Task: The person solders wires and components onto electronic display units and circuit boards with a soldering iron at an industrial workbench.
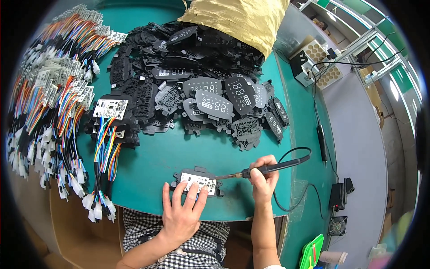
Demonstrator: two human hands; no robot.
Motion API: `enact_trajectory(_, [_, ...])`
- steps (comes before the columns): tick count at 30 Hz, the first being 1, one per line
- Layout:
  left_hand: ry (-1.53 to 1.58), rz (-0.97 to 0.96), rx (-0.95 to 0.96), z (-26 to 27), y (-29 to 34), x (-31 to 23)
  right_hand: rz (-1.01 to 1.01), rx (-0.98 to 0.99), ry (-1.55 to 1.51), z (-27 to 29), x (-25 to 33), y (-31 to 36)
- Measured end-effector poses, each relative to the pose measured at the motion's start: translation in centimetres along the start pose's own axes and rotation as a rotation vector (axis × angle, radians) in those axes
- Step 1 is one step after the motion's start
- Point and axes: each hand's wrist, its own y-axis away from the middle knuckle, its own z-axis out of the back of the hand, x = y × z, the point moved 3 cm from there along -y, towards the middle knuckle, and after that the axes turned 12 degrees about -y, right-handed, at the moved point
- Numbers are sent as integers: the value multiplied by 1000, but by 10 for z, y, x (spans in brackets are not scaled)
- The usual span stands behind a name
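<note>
A white circuit board [191,180] lies on a black plastic panel [197,171] near the table's front edge. My left hand [181,217] rests on the board with its fingers spread, fingertips pressing on its near side. In my right hand [263,181] is a soldering iron [273,168], gripped by its black handle. The iron points left, and its thin metal tip is at the board's upper right corner. A black cable curves from the handle's end. My left fingers hide part of the board and most of any wires below it.
Black plastic panels [214,104] pile up across the table's far side, spilling from a yellow sack [237,20]. Wired circuit boards [53,89] heap at the left, beside a stack topped by a wired board [110,109]. At right are a black pen-shaped tool [321,142], small fan [337,225] and green tray [312,252].
</note>
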Motion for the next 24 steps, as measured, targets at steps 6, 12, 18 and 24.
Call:
enact_trajectory(6, [-32, -9, -9, -3, 1, 0, -117, 4, 47, -27, 5, -3])
enact_trajectory(12, [-57, 25, 8, 1, -1, -3, -123, 91, 56, -46, -14, -5])
enact_trajectory(18, [-89, 32, 17, 3, -2, -2, -145, 117, 44, -53, -21, -4])
enact_trajectory(24, [-80, 21, -6, 1, 0, -1, -180, 105, 32, -51, -21, -2])
